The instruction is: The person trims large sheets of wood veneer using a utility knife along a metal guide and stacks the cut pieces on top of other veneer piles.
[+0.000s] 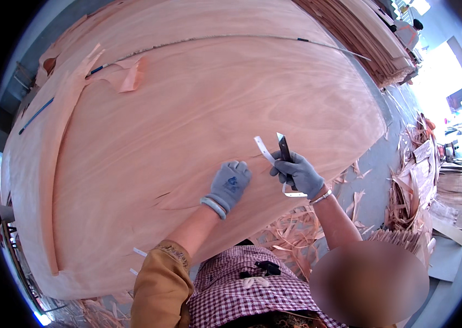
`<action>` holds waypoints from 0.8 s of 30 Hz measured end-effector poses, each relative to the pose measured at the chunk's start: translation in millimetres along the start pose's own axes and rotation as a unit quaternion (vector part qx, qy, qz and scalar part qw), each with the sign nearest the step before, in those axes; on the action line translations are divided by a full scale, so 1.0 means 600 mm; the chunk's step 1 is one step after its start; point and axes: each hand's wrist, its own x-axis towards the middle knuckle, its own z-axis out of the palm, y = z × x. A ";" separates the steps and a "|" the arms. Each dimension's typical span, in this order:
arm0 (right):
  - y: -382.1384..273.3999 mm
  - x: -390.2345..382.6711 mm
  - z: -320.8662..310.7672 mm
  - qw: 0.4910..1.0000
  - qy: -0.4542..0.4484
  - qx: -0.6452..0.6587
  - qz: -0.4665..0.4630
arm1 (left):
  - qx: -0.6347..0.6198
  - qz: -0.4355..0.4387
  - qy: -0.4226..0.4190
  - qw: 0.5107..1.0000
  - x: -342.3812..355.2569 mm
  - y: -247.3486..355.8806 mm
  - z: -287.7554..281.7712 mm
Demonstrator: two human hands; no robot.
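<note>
A large sheet of pinkish wood veneer (pixel 187 120) lies before me on a broad stack. My right hand (pixel 302 174), in a grey glove, is closed round a knife (pixel 284 147) with a dark handle, its pale blade tip pointing up and away. A white strip of tape (pixel 264 150) sticks out beside the knife; another white length curls below the same hand. My left hand (pixel 230 185), also gloved, rests on the veneer with its fingers curled in; whatever lies under them is hidden. Small dark splits (pixel 162 195) show in the sheet to its left.
A long thin rod (pixel 231 36) crosses the far part of the sheet. A narrow veneer strip (pixel 61 164) and a blue stick (pixel 36 116) lie at left. Veneer scraps (pixel 291 235) litter the floor. Stacked veneer (pixel 362 38) stands far right, near another person (pixel 407 34).
</note>
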 end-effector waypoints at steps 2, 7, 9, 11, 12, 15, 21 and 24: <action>0.023 0.019 -0.013 1.000 0.007 -0.003 0.017 | -0.005 0.009 0.044 0.999 0.002 0.001 0.010; 0.043 0.026 -0.013 0.999 0.042 0.000 0.022 | -0.013 -0.010 0.017 1.000 0.005 0.002 0.002; 0.043 0.024 -0.007 0.998 0.051 -0.031 0.026 | -0.035 -0.034 -0.009 0.999 0.014 0.006 -0.020; 0.040 0.025 0.000 0.993 0.065 -0.096 0.025 | -0.055 -0.053 -0.027 0.997 0.025 0.007 -0.027; 0.039 0.025 0.004 0.991 0.070 -0.111 0.031 | -0.064 -0.060 -0.034 0.996 0.029 0.006 -0.024; 0.057 0.034 -0.008 0.984 0.079 -0.158 0.034 | -0.053 -0.033 0.019 0.998 0.033 0.006 -0.005; 0.064 0.037 -0.031 0.854 0.125 -0.503 -0.043 | -0.147 -0.043 0.065 0.986 0.045 0.020 -0.008; 0.034 0.028 -0.003 0.916 0.141 -0.374 0.039 | -0.040 -0.031 0.044 0.998 0.026 0.022 -0.017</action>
